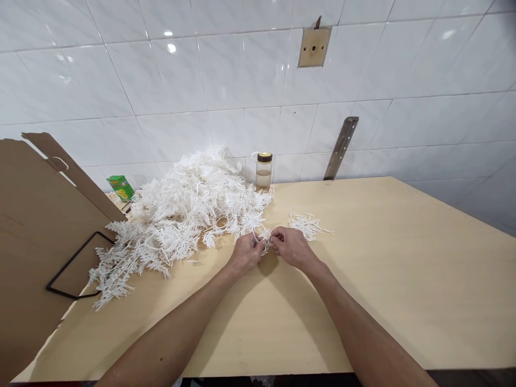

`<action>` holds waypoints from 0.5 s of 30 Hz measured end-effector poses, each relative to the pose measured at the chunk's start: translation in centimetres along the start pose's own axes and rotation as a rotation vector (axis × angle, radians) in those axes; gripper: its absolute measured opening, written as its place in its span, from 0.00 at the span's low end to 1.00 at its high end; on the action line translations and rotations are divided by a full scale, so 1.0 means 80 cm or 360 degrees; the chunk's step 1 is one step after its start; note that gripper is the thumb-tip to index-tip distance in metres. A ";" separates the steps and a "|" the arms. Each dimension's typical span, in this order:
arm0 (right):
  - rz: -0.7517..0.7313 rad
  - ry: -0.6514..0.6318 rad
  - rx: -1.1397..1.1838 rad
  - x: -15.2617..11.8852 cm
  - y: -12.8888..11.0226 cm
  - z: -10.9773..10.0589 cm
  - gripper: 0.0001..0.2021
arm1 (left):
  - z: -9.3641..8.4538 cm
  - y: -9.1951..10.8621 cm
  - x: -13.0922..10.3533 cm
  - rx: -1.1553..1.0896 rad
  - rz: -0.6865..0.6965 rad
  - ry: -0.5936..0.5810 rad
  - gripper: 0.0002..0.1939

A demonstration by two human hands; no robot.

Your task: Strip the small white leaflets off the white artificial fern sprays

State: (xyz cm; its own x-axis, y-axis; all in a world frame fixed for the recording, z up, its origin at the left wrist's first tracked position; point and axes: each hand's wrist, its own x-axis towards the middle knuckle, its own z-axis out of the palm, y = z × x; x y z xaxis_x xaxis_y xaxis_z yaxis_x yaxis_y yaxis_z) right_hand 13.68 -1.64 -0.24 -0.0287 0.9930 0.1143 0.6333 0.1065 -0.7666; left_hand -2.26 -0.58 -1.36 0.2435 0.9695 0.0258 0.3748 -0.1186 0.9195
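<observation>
"Between the two hands, what do we log?"

"One small white sprig [266, 235]; left hand [246, 251] has thumb and fingers closed on it; right hand [292, 245] pinches at its other side, thumb and fingertips drawn together; which strand sits in the right pinch is too small for us to tell."

"Sprig's position, then?"

"Over the middle of the pale table [423, 263]; we see shadow below the hands; can't tell if the sprig's lower tips touch the top."

"Next ring out?"

"Just beyond the right hand, a little heap of short white pieces [307, 226]; left and beyond the left hand, a big pile of white sprigs [197, 193], spreading to the table's left side; we mark a lidded bottle [264, 172] behind the pile's right end, upright, partly filled."

"And the edges?"

"Far left, cardboard [48, 226] with a black frame [76, 269] against it; green box [121, 188] behind the pile; tiled wall [226, 70] at the back, metal bracket [341, 148] and square plate [314, 48] on it."
</observation>
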 end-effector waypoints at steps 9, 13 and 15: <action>-0.0175 0.0195 -0.0858 0.002 -0.021 0.024 0.09 | -0.004 0.000 0.012 -0.0096 -0.0152 0.0037 0.18; 0.0022 0.0157 -0.0394 0.005 -0.011 0.019 0.08 | -0.005 0.004 0.006 -0.0261 -0.0142 -0.0037 0.15; 0.0132 0.0090 -0.0143 0.006 -0.005 0.015 0.09 | -0.004 0.004 0.004 -0.0275 -0.0123 -0.0039 0.14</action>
State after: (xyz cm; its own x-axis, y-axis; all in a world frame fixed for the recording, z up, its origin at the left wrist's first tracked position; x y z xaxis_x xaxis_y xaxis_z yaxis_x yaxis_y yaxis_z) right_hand 12.46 -1.16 -0.63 0.0688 0.9935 0.0903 0.6983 0.0167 -0.7156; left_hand -2.36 -0.25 -0.90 0.2424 0.9686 -0.0553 0.2345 -0.0032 0.9721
